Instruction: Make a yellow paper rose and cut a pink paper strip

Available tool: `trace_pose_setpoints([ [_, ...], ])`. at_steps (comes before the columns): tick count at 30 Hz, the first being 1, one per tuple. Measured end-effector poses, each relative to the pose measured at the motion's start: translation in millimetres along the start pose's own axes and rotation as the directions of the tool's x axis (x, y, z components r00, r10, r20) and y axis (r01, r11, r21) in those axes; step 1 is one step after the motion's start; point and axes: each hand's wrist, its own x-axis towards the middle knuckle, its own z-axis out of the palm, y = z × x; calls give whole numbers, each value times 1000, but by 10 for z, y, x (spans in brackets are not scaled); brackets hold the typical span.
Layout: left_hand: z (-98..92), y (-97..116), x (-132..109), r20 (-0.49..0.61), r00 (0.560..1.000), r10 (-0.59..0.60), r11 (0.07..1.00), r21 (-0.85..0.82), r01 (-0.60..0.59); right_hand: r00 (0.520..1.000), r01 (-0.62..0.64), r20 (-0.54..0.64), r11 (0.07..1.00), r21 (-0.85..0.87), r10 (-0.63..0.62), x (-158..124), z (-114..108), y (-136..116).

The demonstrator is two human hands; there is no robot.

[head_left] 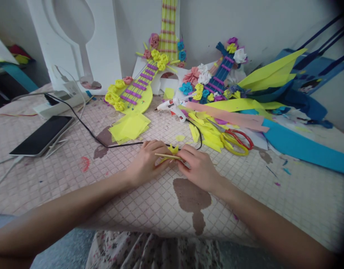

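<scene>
My left hand and my right hand meet above the near middle of the table. Between them lies a thin wooden stick, slanting slightly down to the right. A small piece of yellow crepe paper shows at the stick, pinched by the fingers of both hands. My fingertips partly cover the paper, so its full shape is hidden. Just beyond my hands lie a stack of yellow paper squares and a white glue gun, its black cord running behind my fingers.
Scissors with red and yellow handles rest on yellow paper strips at right, beside a blue paper strip. Paper-flowered guitar shapes stand at the back. A phone and a power strip occupy the left.
</scene>
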Motion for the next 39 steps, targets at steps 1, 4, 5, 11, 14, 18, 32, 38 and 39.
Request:
trace_pose_setpoints([
  [1, 2, -7, 2, -6, 1000, 5, 1000, -2, -5, 1000, -3, -6, 1000, 6, 3, 2, 2, 1],
  [4, 20, -25, 2, -19, 1000, 13, 1000, 6, -13, 1000, -1, -24, 1000, 17, 1, 6, 9, 3],
  [5, 28, -29, 1, -21, 1000, 16, 1000, 13, -15, 1000, 3, -27, 1000, 18, -3, 7, 11, 2],
  [11, 63, -22, 1, -25, 999, 25, 998, 54, -23, 1000, 2, -28, 1000, 28, -1, 7, 31, -7],
  [14, 61, -17, 4, -36, 999, 11, 998, 68, -8, 999, -5, -35, 999, 43, 7, 11, 37, -4],
  [18, 58, -22, -2, -27, 1000, -4, 999, 47, 5, 999, -4, -41, 998, 55, 7, 10, 38, 6],
  [32, 31, -22, 4, -93, 994, 54, 994, 102, -44, 998, -5, -66, 998, 70, 10, 12, 38, 31],
  [38, 44, -31, 1, -98, 993, 65, 992, 116, -53, 998, -4, -69, 997, 74, 9, 17, 31, 23],
  [39, 44, -32, 0, -90, 994, 63, 992, 114, -52, 997, -5, -70, 997, 74, 10, 18, 30, 22],
])
